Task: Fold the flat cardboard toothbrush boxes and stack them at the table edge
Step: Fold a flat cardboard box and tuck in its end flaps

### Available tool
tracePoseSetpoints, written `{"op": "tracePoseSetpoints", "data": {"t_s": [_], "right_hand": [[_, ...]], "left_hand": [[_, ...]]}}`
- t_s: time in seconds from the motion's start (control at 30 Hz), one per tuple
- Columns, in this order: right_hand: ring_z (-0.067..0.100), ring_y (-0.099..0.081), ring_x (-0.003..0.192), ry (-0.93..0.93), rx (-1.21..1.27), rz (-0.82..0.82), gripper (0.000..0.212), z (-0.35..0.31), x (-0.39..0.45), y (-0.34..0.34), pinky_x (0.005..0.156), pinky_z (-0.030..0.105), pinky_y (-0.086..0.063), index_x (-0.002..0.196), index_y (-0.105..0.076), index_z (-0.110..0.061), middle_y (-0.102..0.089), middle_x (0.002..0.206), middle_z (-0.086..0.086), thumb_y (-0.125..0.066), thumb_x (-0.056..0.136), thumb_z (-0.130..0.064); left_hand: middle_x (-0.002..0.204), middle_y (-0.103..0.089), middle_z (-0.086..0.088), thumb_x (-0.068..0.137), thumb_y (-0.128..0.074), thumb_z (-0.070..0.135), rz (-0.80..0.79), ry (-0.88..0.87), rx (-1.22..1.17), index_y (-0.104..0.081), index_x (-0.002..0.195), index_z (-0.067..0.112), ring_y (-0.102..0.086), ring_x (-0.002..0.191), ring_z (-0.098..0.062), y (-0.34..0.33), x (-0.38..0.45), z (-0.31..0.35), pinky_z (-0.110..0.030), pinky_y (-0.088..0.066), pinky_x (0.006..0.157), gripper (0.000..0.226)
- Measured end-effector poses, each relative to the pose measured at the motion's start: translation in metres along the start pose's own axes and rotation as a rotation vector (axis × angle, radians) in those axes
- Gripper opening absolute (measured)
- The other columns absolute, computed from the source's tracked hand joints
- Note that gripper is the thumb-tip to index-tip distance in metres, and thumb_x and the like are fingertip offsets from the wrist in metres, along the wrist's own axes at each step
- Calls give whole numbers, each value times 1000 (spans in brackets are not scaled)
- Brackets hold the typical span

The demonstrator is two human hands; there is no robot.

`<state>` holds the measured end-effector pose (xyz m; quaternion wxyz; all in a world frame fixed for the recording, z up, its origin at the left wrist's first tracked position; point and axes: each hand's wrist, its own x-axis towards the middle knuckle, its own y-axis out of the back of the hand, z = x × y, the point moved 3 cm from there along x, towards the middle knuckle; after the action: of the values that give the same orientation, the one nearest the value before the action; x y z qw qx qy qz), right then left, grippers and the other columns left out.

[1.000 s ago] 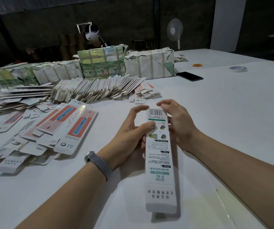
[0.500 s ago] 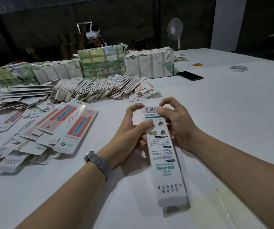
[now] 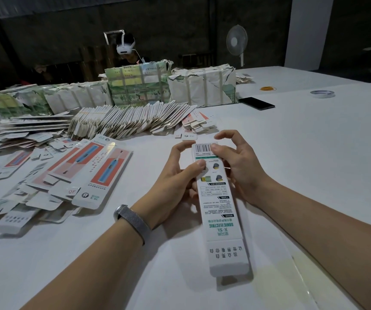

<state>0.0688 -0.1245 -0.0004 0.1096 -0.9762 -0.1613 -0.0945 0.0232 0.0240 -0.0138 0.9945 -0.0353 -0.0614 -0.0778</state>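
A person's left hand (image 3: 175, 184) and right hand (image 3: 236, 166), fingers curled, pinch the far end of a toothbrush box (image 3: 220, 206) above a white table (image 3: 314, 153).

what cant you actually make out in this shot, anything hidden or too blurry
Head view only:
- Far end flap of the toothbrush box: covered by the right hand and left hand, so whether it is tucked in cannot be told.
- Front of that box: faces away.
- Small print under the barcode: too small.
- Contents of the wrapped bundles: hidden by paper.
- Near table edge: cut off by the frame.
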Motion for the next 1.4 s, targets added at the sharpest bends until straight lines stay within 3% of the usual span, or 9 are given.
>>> {"op": "tracePoseSetpoints", "data": {"t_s": [0.07, 0.33, 0.53, 0.8, 0.9, 1.0, 1.13, 1.27, 1.4], "right_hand": [[27, -66, 65, 0, -11, 0, 26, -1, 0, 0, 53, 35, -56, 81, -60, -34, -74, 90, 17, -58, 99, -16], [28, -68, 64, 47, -27, 1, 10, -2, -2, -3, 51, 37, -56, 96, -56, -24, -73, 88, 18, -55, 101, -16], [26, -66, 63, -9, 5, 26, 10, -1, -1, -2, 49, 34, -56, 94, -57, -20, -69, 104, 29, -55, 100, -13], [20, -69, 61, -18, -20, 14, 12, 1, 0, -5, 47, 31, -55, 106, -56, -27, -73, 93, 16, -52, 103, -16], [10, -69, 64, -1, -292, 95, 15, -9, 3, 1, 53, 28, -54, 109, -58, -31, -69, 102, 9, -57, 101, -19], [8, -69, 81, 38, -610, 6, 24, -21, -1, 0, 68, 29, -56, 117, -64, -32, -67, 110, -6, -62, 94, -38], [9, -62, 107, 36, -855, -77, 41, -36, -13, -1, 96, 30, -48, 130, -65, -29, -67, 127, -8, -60, 92, -46], [11, -64, 103, -41, -1004, -162, 62, -42, -29, 3, 84, 26, -52, 146, -48, -37, -59, 136, -7, -66, 88, -44], [14, -62, 104, -16, -1168, -97, 79, -52, -44, -3, 93, 39, -54, 148, -43, -37, -62, 131, -8, -69, 77, -58]], "left_hand": [[102, -73, -25, 92, -68, 34, 9, -7, -5, -45, 125, 38, -57, 88, -43, 0, 0, -1, -45, -47, 76, 41], [101, -73, -26, 85, -64, 37, 27, -16, -9, -45, 125, 39, -53, 88, -42, -1, 1, -1, -43, -44, 73, 45], [110, -63, -41, 85, -65, 37, 13, -13, 1, -44, 125, 37, -49, 84, -41, -1, 1, -2, -33, -45, 58, 45], [98, -67, -37, 85, -67, 39, 23, -10, -8, -43, 127, 36, -54, 73, -34, 3, 4, -5, -29, -49, 51, 48], [99, -72, -31, 83, -67, 39, 55, -25, -11, -39, 125, 34, -62, 68, -32, 1, 5, -4, -33, -54, 51, 51], [96, -71, -32, 80, -70, 41, 92, -39, -20, -34, 127, 30, -59, 61, -32, 1, 4, -3, -35, -54, 51, 60], [67, -68, -16, 75, -73, 46, 85, -38, 2, -32, 122, 32, -58, 42, -23, 0, 2, -4, -32, -54, 42, 63], [69, -70, -17, 82, -64, 40, 23, -42, -6, -33, 119, 34, -60, 44, -23, -4, 3, -5, -31, -54, 43, 49], [92, -77, -13, 88, -56, 37, -48, -73, 24, -30, 126, 33, -67, 57, -24, -7, 3, -4, -29, -56, 49, 45]]}}
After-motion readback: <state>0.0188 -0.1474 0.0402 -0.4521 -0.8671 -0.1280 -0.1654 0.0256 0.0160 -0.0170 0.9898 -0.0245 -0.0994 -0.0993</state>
